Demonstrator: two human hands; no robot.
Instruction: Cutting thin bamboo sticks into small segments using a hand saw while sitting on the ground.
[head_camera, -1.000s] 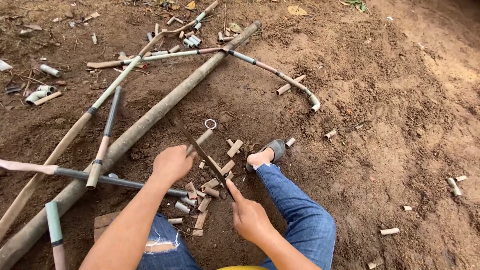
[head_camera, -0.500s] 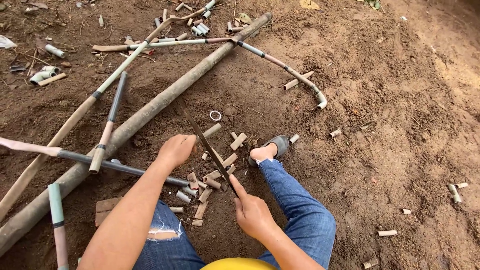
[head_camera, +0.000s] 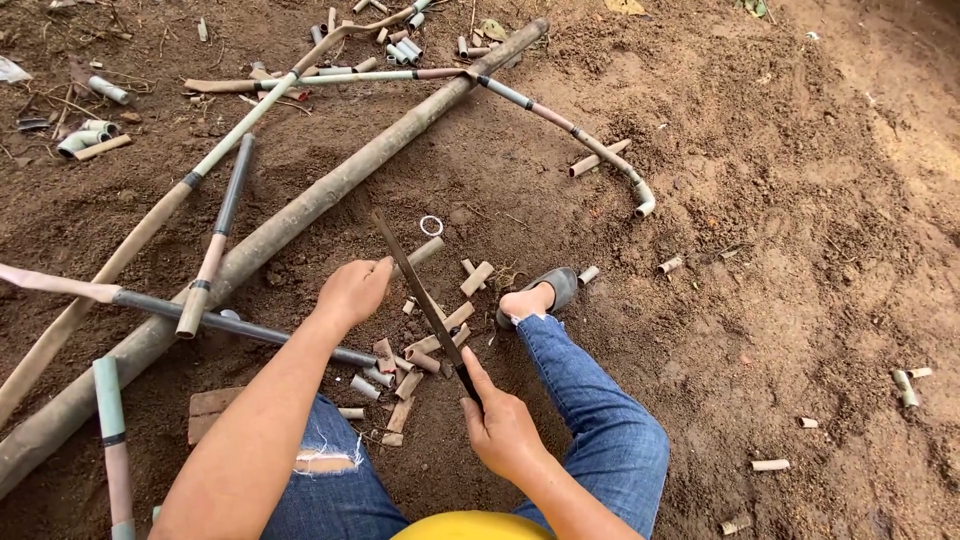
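Head view, right hand (head_camera: 505, 428) gripping a long dark blade (head_camera: 425, 300) by its near end, left hand (head_camera: 352, 292) curled at its far end, above cut pipe pieces (head_camera: 415, 362) on soil, long pipe (head_camera: 280, 230) left.

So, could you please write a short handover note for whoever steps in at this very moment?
Right hand: gripping the handle of a long dark blade that points away over the ground.
Left hand: closed on a short bamboo piece near the blade.
Done: cut bamboo pieces lie heaped between the knees.
Left: long bamboo pole and thinner canes lie uncut to the left.
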